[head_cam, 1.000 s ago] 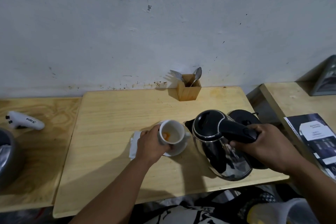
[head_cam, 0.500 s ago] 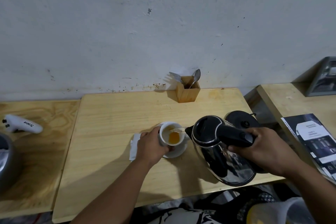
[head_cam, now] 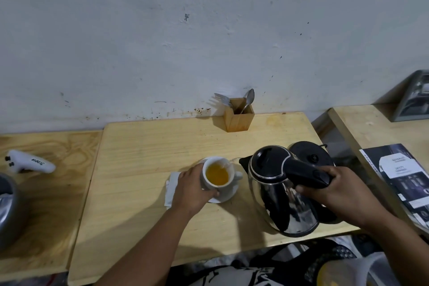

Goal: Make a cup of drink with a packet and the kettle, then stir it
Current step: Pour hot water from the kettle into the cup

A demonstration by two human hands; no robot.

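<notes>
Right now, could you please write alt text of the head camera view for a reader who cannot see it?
The right hand tilts a steel kettle, pouring water into a white cup of orange drink, which the left hand steadies on a saucer. Behind, on the wooden table, a box holds a spoon and fork.

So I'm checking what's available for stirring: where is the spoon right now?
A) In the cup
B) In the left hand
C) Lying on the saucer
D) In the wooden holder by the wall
D: the spoon stands in the wooden holder against the wall, beside a fork, well away from the cup.
</notes>
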